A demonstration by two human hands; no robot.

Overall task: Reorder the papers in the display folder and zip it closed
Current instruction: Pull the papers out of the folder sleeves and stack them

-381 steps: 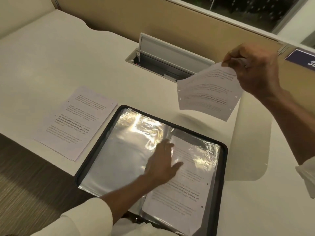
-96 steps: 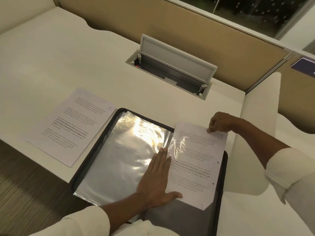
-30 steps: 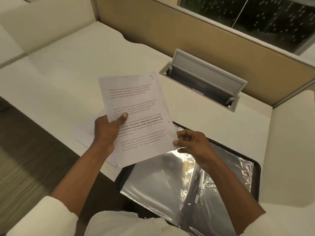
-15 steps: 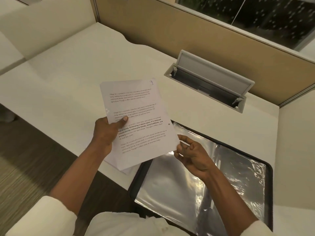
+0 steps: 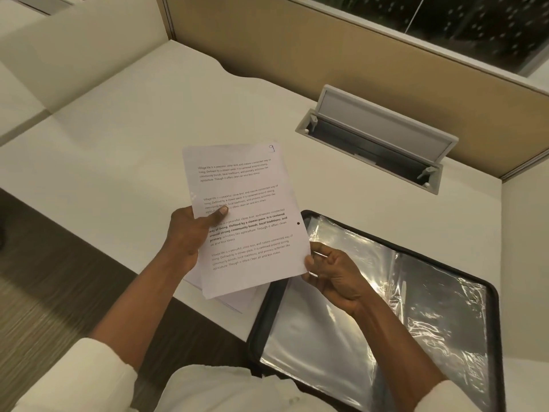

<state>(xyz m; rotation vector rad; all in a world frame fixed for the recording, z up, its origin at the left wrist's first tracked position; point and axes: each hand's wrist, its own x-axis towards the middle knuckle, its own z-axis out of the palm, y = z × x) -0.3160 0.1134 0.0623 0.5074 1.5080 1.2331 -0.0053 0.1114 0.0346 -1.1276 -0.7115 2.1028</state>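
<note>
A stack of printed papers (image 5: 252,203) is held up above the desk, its top sheet marked with a handwritten 9 in the upper right corner. My left hand (image 5: 190,233) grips the stack's left edge, thumb on the text. My right hand (image 5: 332,272) pinches the stack's lower right corner. The black display folder (image 5: 499,307) lies open on the desk to the right, its clear plastic sleeves (image 5: 371,298) shiny and spread flat. Its near edge overhangs the desk. No zip is visible.
The white desk (image 5: 133,144) stretches left and back. An open grey cable hatch (image 5: 377,138) sits in the desk behind the folder. A tan partition (image 5: 326,49) runs along the back. Another sheet's edge (image 5: 234,301) shows under the held stack.
The held stack stays in both hands. The view has shifted slightly left, so the folder sits further right. My right fingers have closed on the lower right corner.
</note>
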